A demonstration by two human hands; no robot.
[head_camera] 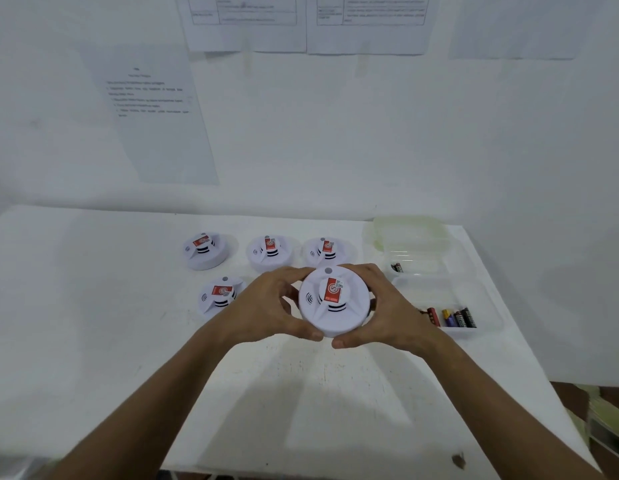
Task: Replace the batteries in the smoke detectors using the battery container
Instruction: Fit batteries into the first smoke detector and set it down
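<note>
Both forearms extend from the near edge of the white surface (128,341) toward its middle. The left hand (266,306) and the right hand (391,313) hold one white round smoke detector (334,303) between them. Left grip: fingers curled around the detector's left rim, thumb at the near edge. Right grip: fingers curled around the right rim, thumb at the near edge, close to the left thumb. The detector faces up, showing a red label and a small grey button at its far edge.

Just right of the right hand, a clear battery container (481,303) rests on the surface; several batteries (451,317) lie side by side at its near end. Left of the left hand lies a second detector (219,295).

Farther back, three more detectors (270,252) form a row, each with a red label. To their right, a second clear container (418,261) holds a few dark batteries (397,267). Behind it sits a pale green lid (410,228), near the wall.

Printed paper sheets (155,109) are fixed to the white wall; their text is too blurred to read.
</note>
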